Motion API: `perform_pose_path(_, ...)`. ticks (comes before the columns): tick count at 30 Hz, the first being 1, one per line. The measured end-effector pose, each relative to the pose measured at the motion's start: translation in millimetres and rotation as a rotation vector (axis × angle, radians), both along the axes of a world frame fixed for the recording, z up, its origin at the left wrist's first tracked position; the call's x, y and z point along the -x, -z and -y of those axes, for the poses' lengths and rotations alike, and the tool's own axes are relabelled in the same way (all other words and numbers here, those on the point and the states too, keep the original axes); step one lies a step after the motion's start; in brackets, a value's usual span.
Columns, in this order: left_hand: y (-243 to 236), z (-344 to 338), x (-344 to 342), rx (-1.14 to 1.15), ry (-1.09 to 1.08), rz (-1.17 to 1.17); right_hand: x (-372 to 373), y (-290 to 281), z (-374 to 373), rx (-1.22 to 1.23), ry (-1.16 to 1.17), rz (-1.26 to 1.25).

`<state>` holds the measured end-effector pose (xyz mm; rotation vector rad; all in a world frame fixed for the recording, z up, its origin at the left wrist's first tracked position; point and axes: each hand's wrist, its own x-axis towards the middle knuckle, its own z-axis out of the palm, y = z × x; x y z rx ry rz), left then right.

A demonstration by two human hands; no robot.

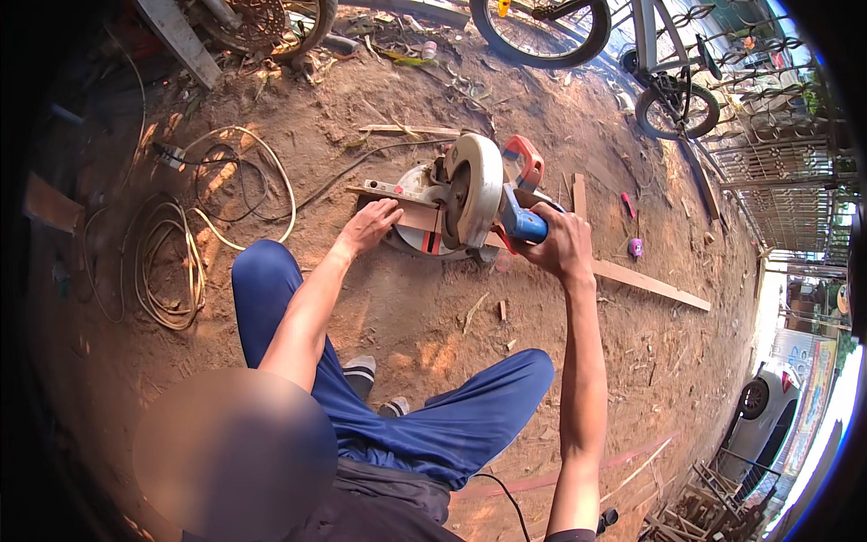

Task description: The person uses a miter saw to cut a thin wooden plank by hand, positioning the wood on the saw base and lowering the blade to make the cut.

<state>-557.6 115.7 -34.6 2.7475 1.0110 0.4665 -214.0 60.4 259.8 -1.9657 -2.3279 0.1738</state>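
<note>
A mitre saw (474, 185) rests on the dirt ground with a white blade guard, red parts and a blue handle (524, 226). My left hand (366, 226) grips a wooden board (417, 217) lying across the saw's base against the fence, left of the blade. My right hand (560, 244) is wrapped round the blue handle. The blade is mostly hidden by the guard. A long wooden strip (650, 285) extends to the right, partly behind my right hand.
Coiled cables (167, 303) lie at the left. Two bicycles (668, 63) stand at the back, beside a metal fence (786, 208) running along the right. A pink object (635, 247), a screwdriver (628, 204) and wood scraps lie around the saw. A white car (759, 434) is at lower right.
</note>
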Motion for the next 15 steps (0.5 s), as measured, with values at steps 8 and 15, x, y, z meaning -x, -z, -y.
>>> perform_pose_path(8,-22,-8,-12,-0.07,-0.013,-0.286,1,0,0,0.004,0.001,-0.027)
perform_pose_path(15,-8,-16,-14,-0.269,0.057,-0.353,4,-1,0,0.017,0.012,-0.031)
